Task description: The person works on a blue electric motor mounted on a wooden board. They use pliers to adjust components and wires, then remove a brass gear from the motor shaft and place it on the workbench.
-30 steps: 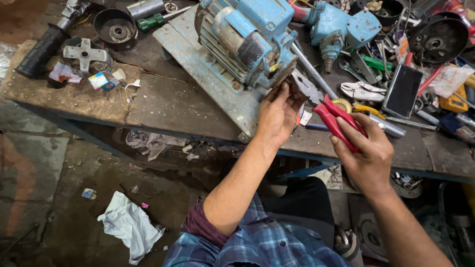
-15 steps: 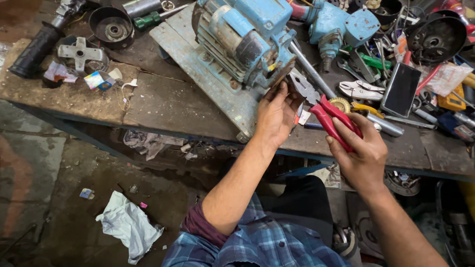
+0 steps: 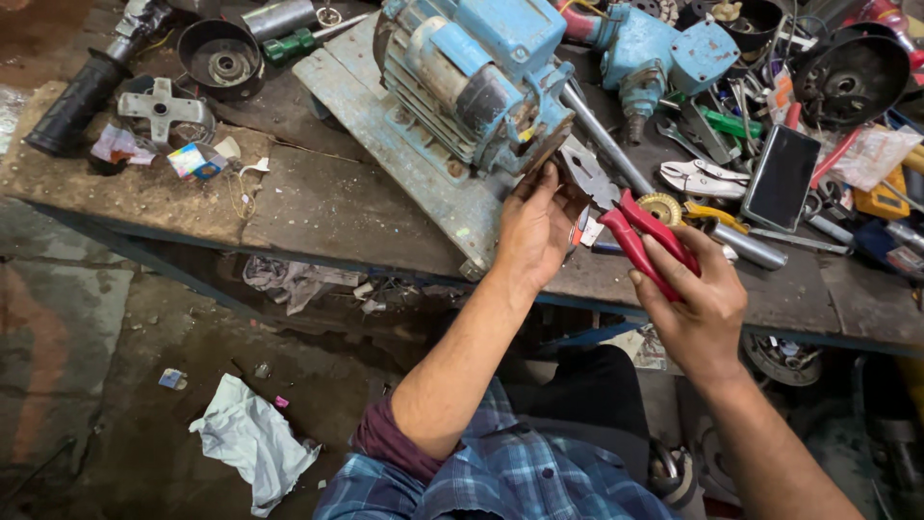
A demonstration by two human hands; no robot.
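Left hand (image 3: 534, 226) fingers pressed on blue motor's (image 3: 472, 77) end at worktop (image 3: 327, 207) edge. Right hand (image 3: 698, 294) fingers wrapped around red pliers (image 3: 630, 217), tip near motor.

The pliers (image 3: 630, 217) have been brought up by the right hand (image 3: 698, 303), closer to the motor (image 3: 472, 82) end. The left hand (image 3: 534, 226) has been shifted slightly along the motor's end plate.

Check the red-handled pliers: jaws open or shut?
Open. The pliers' red handles spread apart in the right hand, and the metal tips part near the blue motor.
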